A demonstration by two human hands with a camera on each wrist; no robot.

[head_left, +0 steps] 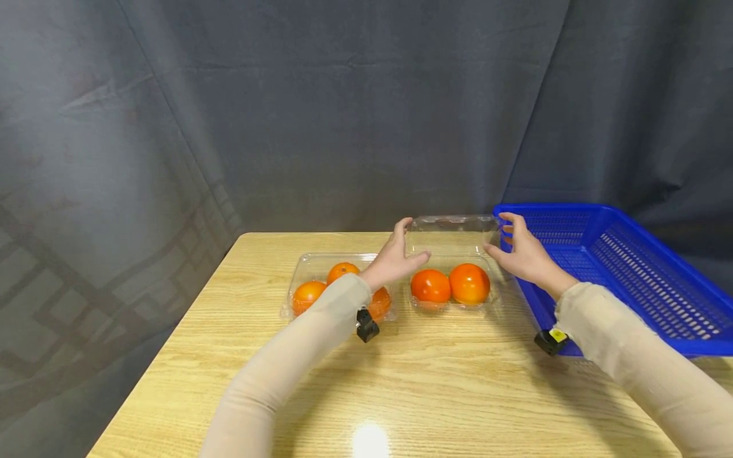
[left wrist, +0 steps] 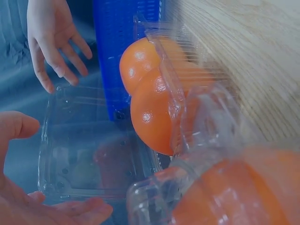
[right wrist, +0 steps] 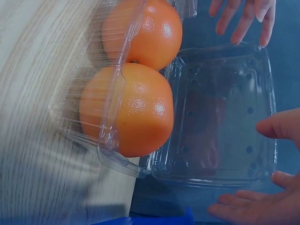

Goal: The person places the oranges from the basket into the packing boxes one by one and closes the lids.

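Observation:
An uncovered clear plastic clamshell box (head_left: 420, 307) holds two oranges (head_left: 469, 284) side by side. Its lid (head_left: 449, 240) stands raised at the back. My left hand (head_left: 392, 257) is at the lid's left side, thumb and fingers spread apart. At the lid's right side is my right hand (head_left: 527, 254), its thumb apart from the extended fingers. In the right wrist view, the right hand (right wrist: 267, 206) has its thumb and fingers around the lid's edge without a visible grip. Whether either hand touches the lid I cannot tell.
A second clear box (head_left: 300, 262) with several oranges (head_left: 309, 296) lies left of the first, partly behind the left forearm. A blue plastic basket (head_left: 532, 305) stands at the right of the wooden table (head_left: 429, 381). Dark curtain (head_left: 366, 127) hangs behind.

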